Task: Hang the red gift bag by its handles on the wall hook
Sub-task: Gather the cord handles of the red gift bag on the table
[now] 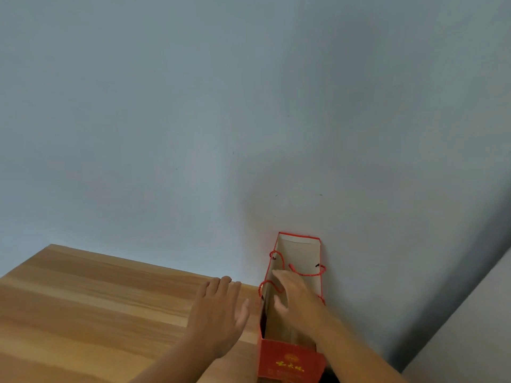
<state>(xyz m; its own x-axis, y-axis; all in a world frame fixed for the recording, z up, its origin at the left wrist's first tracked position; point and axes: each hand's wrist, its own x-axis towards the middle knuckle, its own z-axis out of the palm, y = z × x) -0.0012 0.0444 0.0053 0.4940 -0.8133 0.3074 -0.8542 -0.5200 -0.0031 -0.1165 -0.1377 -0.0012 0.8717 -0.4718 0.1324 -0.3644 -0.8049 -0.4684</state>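
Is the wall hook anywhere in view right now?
No: the wall above the red gift bag is bare except for a few small dark marks, with no hook showing.

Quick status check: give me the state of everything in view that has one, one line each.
red gift bag: upright, mouth open, beside the table against the wall, not yet hung.
handles: slack, drooping over the bag's rims.
left hand: open, fingers spread, over the table, holding nothing.
right hand: open, over the bag's mouth, grip on a handle not visible.
wall hook: not in view.
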